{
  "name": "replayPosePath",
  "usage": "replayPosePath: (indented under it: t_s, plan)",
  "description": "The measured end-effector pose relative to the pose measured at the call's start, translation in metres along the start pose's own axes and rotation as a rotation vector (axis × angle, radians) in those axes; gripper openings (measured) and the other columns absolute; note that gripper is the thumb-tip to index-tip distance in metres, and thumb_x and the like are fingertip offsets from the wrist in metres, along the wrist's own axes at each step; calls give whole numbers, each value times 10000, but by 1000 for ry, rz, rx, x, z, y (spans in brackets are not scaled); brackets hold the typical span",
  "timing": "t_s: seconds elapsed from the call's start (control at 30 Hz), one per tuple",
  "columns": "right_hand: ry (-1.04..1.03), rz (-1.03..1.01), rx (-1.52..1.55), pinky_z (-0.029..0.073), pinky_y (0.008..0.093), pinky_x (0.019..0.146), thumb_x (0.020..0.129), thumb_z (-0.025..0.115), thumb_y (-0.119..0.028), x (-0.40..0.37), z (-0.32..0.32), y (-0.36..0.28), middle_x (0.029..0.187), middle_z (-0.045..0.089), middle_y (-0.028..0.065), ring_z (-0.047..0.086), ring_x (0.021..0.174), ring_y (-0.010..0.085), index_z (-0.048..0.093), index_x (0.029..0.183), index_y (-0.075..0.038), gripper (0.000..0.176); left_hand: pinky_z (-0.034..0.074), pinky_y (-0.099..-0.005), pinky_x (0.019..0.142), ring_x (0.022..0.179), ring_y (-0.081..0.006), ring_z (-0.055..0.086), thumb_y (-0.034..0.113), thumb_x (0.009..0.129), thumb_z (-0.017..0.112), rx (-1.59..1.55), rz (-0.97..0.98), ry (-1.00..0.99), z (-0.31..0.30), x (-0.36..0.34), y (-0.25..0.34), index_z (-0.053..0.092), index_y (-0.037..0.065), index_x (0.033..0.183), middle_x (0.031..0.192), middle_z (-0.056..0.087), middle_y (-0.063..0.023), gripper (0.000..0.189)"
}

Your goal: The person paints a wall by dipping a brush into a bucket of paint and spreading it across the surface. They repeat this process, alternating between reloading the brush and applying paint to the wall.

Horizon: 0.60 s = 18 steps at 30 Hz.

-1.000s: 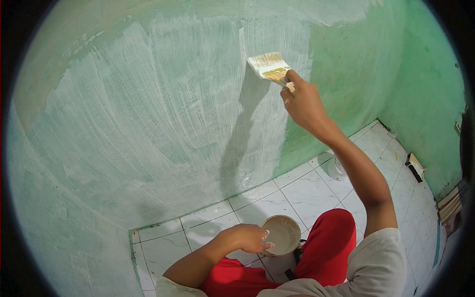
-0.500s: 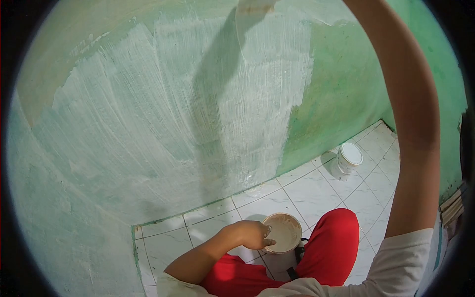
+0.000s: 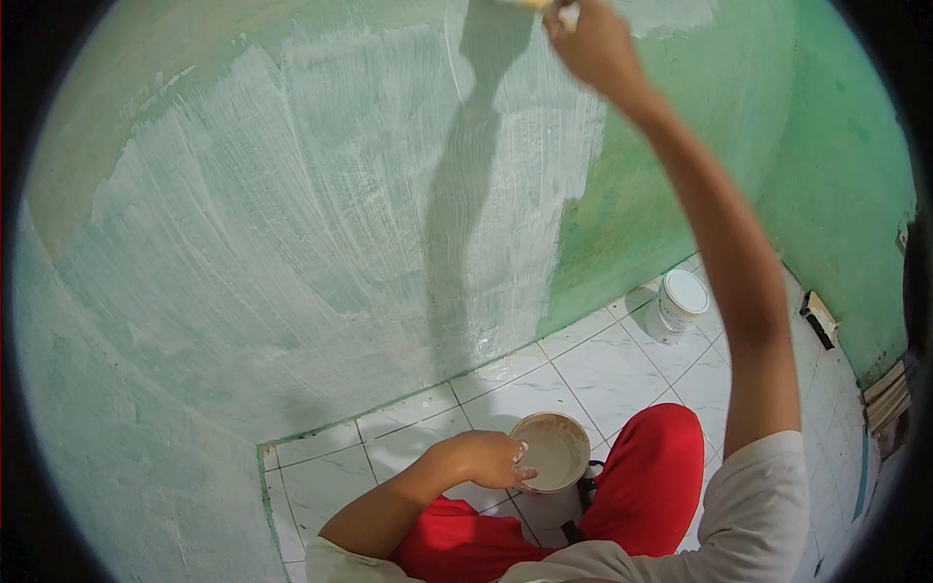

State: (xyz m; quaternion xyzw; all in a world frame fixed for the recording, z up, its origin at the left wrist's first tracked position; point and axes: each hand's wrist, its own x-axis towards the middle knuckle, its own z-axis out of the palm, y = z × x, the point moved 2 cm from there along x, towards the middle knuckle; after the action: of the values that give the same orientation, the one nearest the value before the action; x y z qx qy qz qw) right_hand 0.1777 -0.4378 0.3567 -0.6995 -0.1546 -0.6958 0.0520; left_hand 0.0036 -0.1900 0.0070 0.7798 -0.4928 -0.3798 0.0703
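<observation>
My right hand (image 3: 591, 44) is raised high against the green wall (image 3: 671, 185) and grips the handle of a paintbrush (image 3: 537, 5), whose bristles are mostly cut off by the top edge. A wide patch of whitish paint (image 3: 321, 194) covers the wall's left and middle. My left hand (image 3: 489, 459) rests low on the rim of a small open pot of white paint (image 3: 552, 452), which stands on the tiled floor by my red-trousered knee (image 3: 656, 466).
A closed white tub (image 3: 680, 303) stands on the white floor tiles (image 3: 603, 374) near the wall's foot at the right. A small dark-and-white object (image 3: 816, 319) lies by the right wall, with stacked boards (image 3: 886, 396) further right.
My right arm swept up from mid-wall to beyond the top edge, then came slightly back so the hand shows again. The left hand stayed on the pot.
</observation>
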Motion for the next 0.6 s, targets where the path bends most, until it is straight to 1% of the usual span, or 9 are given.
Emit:
replayPosePath:
  t_s: [0.03, 0.1, 0.13, 0.2, 0.33, 0.43, 0.5, 0.53, 0.6]
  plan:
    - [-124, 154, 46, 528, 454, 639, 885, 644, -162, -35, -6, -26, 856, 691, 244, 674, 710, 392, 662, 1068, -19, 232, 513, -501, 820, 922, -432, 661, 486, 1003, 515, -1, -1, 2, 1, 1, -1, 654, -16, 1029, 961, 692, -248, 521]
    - [-234, 280, 161, 522, 495, 727, 881, 644, -139, -78, -2, -42, 877, 679, 275, 665, 792, 459, 619, 1113, -41, 253, 511, -499, 819, 909, -435, 657, 501, 1004, 511, -17, 5, 5, 2, 3, -3, 647, -21, 1002, 939, 689, -246, 539]
    - [-234, 281, 165, 522, 495, 727, 881, 644, -139, -88, -10, -50, 877, 679, 275, 665, 792, 459, 619, 1113, -41, 253, 511, -499, 819, 909, -435, 657, 501, 1004, 511, -19, 1, 6, 4, 5, -5, 647, -21, 1002, 939, 689, -246, 539]
    - [-470, 495, 265, 519, 507, 737, 870, 644, -110, -103, -20, -60, 857, 672, 275, 659, 802, 466, 610, 1084, -16, 236, 509, -499, 821, 904, -437, 656, 507, 1005, 506, -26, -3, -6, 6, 8, -8, 644, -14, 995, 929, 687, -240, 539]
    - [-625, 495, 208, 521, 502, 721, 862, 644, -91, -109, -45, -62, 861, 674, 276, 657, 792, 462, 610, 1080, 8, 241, 510, -496, 823, 910, -434, 656, 515, 1007, 500, -8, -17, -16, -2, 4, -2, 641, -12, 993, 937, 685, -239, 546]
    - [-703, 378, 154, 525, 483, 681, 858, 643, -95, -100, -67, -55, 845, 678, 263, 665, 749, 434, 623, 1052, 26, 229, 510, -491, 827, 920, -428, 657, 521, 1007, 498, 6, -6, -11, 5, 10, -8, 643, -8, 1006, 959, 685, -241, 548]
    - [-990, 481, 115, 491, 436, 667, 867, 663, -126, -86, -77, -39, 799, 637, 238, 619, 689, 325, 616, 1036, 2, 217, 511, -485, 832, 931, -428, 657, 520, 1007, 499, 9, 5, -4, 5, 10, -8, 645, -7, 1015, 970, 685, -240, 547]
    - [-1005, 384, 61, 476, 400, 559, 871, 644, -130, -84, -72, -21, 735, 633, 166, 601, 606, 236, 655, 970, -24, 146, 511, -485, 832, 931, -428, 657, 520, 1007, 499, 13, 9, -6, 4, 9, -6, 645, -7, 1015, 970, 685, -240, 547]
    - [-1108, 470, 26, 436, 369, 495, 875, 636, -134, -60, -66, 1, 702, 622, 131, 562, 549, 198, 669, 950, -50, 118, 511, -481, 840, 939, -426, 657, 513, 1008, 500, -21, -19, -28, -2, 4, -1, 649, -6, 1019, 982, 686, -241, 539]
